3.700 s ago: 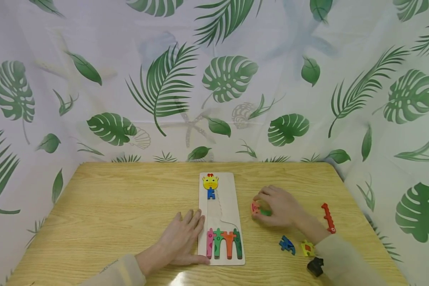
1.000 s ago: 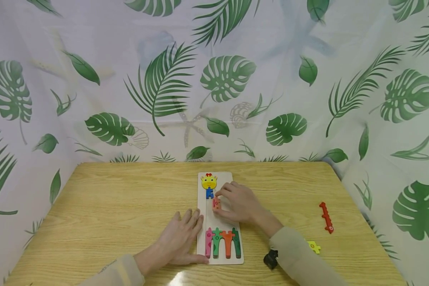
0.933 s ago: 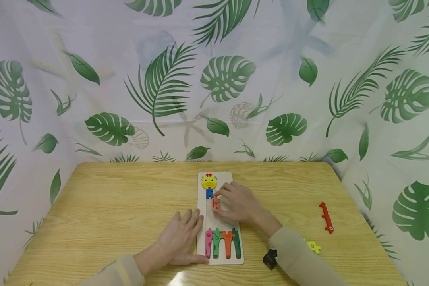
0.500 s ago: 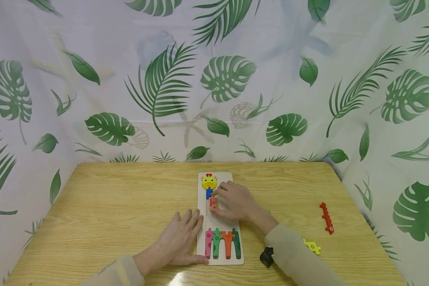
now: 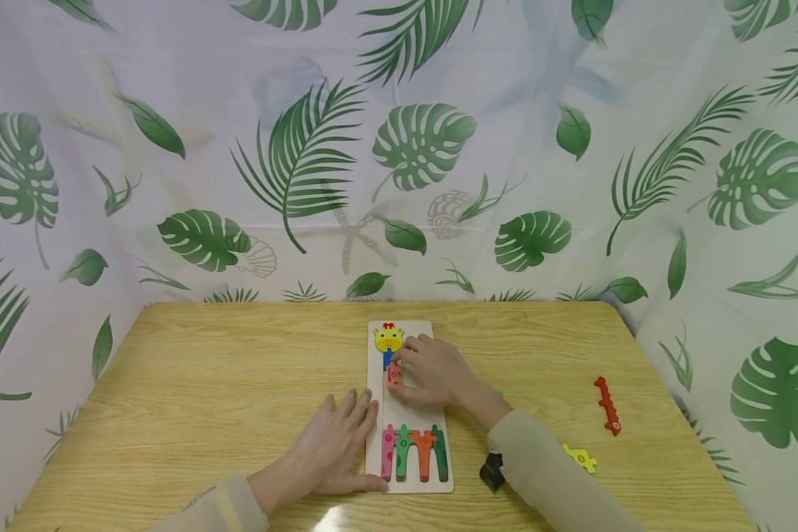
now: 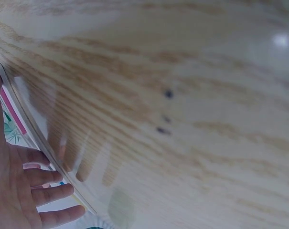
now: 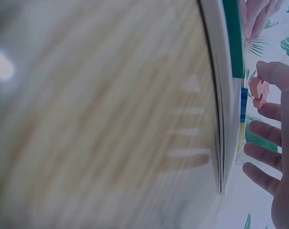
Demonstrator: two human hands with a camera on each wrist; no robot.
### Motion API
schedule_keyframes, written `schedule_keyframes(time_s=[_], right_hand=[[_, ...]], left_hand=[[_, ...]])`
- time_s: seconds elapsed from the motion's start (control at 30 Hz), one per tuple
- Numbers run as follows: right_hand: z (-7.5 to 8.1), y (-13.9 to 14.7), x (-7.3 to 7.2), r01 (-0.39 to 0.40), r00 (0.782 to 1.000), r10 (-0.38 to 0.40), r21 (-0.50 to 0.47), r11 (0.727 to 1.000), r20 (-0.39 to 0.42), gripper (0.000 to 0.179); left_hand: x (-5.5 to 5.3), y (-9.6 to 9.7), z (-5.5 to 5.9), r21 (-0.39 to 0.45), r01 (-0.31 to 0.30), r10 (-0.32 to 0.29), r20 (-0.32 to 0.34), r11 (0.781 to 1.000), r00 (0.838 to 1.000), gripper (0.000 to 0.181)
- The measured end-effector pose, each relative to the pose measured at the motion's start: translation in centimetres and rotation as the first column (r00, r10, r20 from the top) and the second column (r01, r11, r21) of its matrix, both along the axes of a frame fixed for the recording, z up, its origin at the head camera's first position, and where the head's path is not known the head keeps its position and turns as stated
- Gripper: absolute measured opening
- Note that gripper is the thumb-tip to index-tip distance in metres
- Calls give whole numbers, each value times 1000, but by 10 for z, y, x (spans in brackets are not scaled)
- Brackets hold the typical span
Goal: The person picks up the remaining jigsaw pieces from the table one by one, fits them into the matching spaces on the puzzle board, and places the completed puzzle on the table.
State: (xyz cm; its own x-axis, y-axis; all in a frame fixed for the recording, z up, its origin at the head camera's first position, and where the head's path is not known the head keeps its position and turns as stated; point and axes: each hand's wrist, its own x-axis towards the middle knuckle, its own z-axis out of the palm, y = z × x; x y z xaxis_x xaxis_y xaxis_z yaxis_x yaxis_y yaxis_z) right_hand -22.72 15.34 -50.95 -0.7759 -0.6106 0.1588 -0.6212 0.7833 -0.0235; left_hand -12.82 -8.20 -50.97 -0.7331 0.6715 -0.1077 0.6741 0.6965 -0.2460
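A pale wooden puzzle board (image 5: 415,336) lies on the table, bearing a yellow giraffe head (image 5: 389,339), a blue puzzle piece (image 5: 387,360) below it, and several leg pieces (image 5: 423,454) in pink, green, orange and dark green near its lower end. Between thumb and index finger, my right hand (image 5: 434,371) pinches a salmon-pink puzzle piece (image 5: 394,375), right below the blue one. The right wrist view shows that pink piece (image 7: 259,90) held at the fingertips, above the board's face. My left hand (image 5: 339,447) rests with straight fingers along the board's left edge.
To the right lie a long red piece (image 5: 608,406) and a yellow piece (image 5: 581,459), partly behind the right sleeve. A bit of green (image 5: 499,393) shows by the right forearm. A black wrist camera (image 5: 492,471) sits at the right sleeve. A leaf-printed curtain (image 5: 346,162) stands behind the table.
My right hand has carried the pink piece from the table's right side over the board, then shifted it left and up against the blue piece. The left hand stays in place.
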Motion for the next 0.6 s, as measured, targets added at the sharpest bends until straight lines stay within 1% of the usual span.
schedule_keyframes(time_s=[0.17,0.33,0.5,0.6], right_hand=[[-1,-2,-2,5,1000,-6,28,1000,26,52],[-2,-2,-3,4,999,-5,37,999,46,53],[-4,-2,-4,4,998,-6,26,1000,64,52],[-5,-2,-4,1,998,-2,19,1000,56,51]], left_hand=[[0,0,0,-3,2,-2,-6,1000,1000,121],[0,0,0,3,0,0,2,1000,1000,121],[0,0,1,6,-3,3,12,1000,1000,122],[0,0,1,5,-5,5,15,1000,1000,122]])
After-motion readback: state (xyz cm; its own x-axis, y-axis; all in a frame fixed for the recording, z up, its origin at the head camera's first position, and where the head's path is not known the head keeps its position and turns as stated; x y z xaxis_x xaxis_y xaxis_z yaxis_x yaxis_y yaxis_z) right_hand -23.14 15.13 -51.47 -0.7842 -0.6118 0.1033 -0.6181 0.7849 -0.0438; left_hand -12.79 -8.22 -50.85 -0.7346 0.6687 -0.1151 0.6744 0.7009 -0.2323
